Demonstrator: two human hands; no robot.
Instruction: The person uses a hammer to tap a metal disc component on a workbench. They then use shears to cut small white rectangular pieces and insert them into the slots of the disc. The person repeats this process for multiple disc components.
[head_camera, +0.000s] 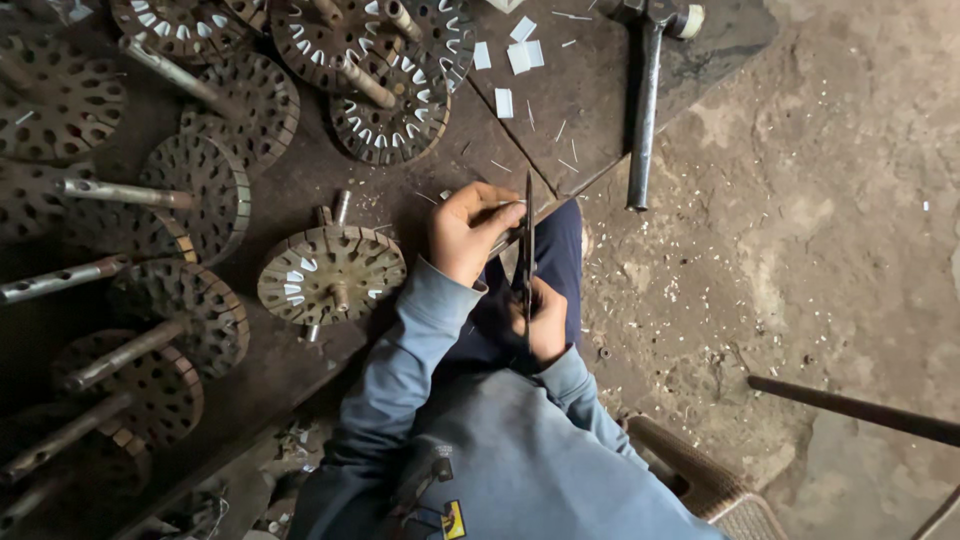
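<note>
My left hand (468, 230) pinches a thin pale strip at the edge of a dark wooden board (300, 190). My right hand (545, 322) grips the handles of long dark scissors (527, 235), whose blades point up and away from me and meet the strip beside my left fingers. Just left of my left hand lies a slotted round metal rotor (330, 272) on a shaft, with white slips in a few of its slots. Both arms wear blue-grey sleeves.
Several more slotted rotors on shafts (200, 190) cover the board to the left and top. Small white paper pieces (520, 55) and a hammer (643, 100) lie on a second board. A bare gritty floor, a metal rod (850, 406) and a woven seat (700, 480) are on the right.
</note>
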